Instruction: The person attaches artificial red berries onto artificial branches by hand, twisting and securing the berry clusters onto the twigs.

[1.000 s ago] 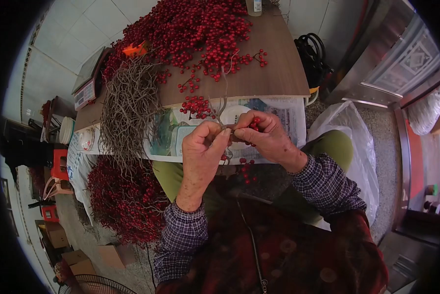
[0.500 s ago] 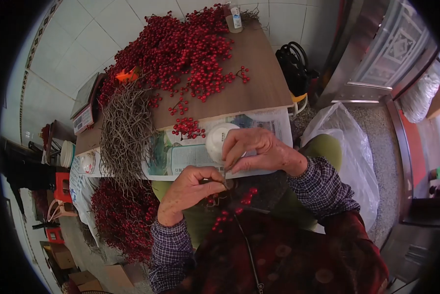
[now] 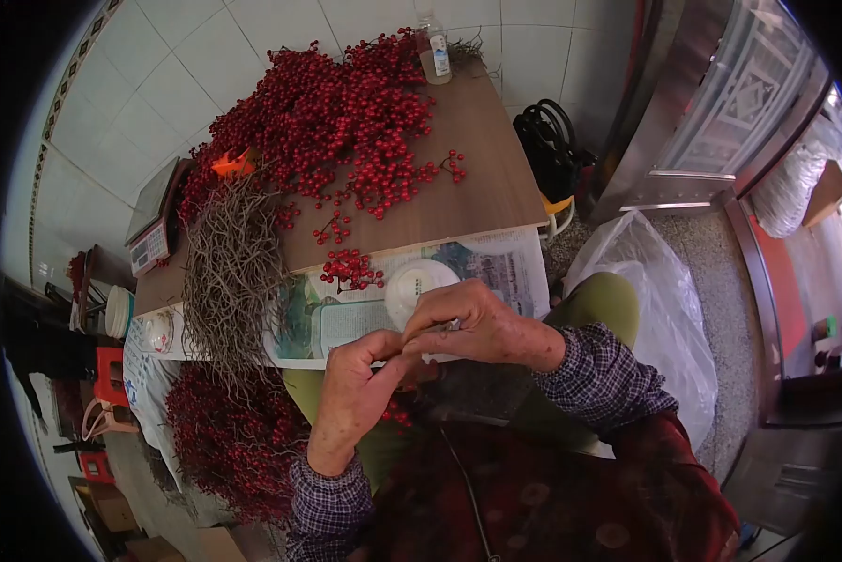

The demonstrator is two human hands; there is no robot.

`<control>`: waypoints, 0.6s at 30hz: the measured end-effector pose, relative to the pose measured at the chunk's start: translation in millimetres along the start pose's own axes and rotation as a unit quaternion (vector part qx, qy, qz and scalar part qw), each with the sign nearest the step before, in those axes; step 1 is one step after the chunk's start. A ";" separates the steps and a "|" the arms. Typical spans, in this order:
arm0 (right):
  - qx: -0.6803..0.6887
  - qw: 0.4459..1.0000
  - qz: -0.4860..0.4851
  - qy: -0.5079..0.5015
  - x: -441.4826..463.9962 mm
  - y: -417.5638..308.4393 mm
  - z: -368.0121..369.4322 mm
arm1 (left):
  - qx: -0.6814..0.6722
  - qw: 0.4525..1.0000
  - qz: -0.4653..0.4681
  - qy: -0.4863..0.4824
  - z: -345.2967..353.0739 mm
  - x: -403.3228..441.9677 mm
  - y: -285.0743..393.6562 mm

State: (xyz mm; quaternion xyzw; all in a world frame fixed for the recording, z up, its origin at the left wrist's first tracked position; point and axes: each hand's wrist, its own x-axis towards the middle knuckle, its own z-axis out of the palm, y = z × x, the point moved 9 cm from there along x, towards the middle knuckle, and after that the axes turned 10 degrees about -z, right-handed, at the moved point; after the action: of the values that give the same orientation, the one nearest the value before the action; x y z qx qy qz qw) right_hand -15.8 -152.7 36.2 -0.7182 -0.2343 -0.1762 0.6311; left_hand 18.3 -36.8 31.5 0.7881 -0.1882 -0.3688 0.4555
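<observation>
One clear bottle (image 3: 436, 62), contents unclear, stands beside piled red berries (image 3: 332, 117)

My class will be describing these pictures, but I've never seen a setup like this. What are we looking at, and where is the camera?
There is no machine here: a person works with two bare hands. One camera, worn on the head, takes every picture, looking forward and down.

On the wooden board lies a big heap of red berries, with a clear bottle behind. A bundle of bare twigs hangs over the front edge. Nearer the person, printed paper carries a small berry cluster and a white round object.

The left hand and right hand meet at the fingertips. Whatever they may hold is too hidden to name.
</observation>
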 end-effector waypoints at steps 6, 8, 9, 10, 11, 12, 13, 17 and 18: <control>-0.396 0.907 -0.068 0.122 36.9 14.7 -88.1 | -0.076 0.996 0.039 0.034 -27.2 -2.7 -27.5; -0.549 0.818 -0.104 0.134 53.4 28.2 -113.3 | -0.106 0.991 0.063 0.043 -34.8 -10.0 -29.4; -0.550 0.817 -0.105 0.136 57.8 50.5 -125.3 | -0.105 0.991 0.065 0.042 -36.5 -13.2 -29.1; -0.596 0.791 -0.078 0.116 61.1 81.7 -134.7 | -0.062 0.993 0.089 0.046 -37.1 -19.4 -22.8; -0.639 0.762 -0.050 0.094 61.9 104.6 -138.9 | -0.019 0.992 0.112 0.049 -37.2 -26.7 -17.3; -0.639 0.762 -0.051 0.093 60.5 112.0 -140.2 | -0.020 0.992 0.112 0.050 -38.9 -33.8 -14.6; -0.629 0.773 -0.018 0.077 58.0 125.6 -144.1 | 0.016 0.993 0.103 0.057 -40.3 -41.1 -12.0; -0.613 0.784 0.034 0.094 43.8 132.6 -156.4 | 0.087 0.986 0.120 0.071 -49.5 -51.3 -17.7; -0.614 0.783 0.038 0.094 38.5 131.0 -158.6 | 0.086 0.987 0.119 0.067 -49.5 -49.7 -20.2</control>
State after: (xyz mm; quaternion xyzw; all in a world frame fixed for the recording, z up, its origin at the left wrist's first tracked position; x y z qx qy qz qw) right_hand 96.1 -317.5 -28.2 -0.9420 0.0110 -0.3253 0.0819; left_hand 22.1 33.7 50.0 0.8192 -0.2808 -0.2404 0.4385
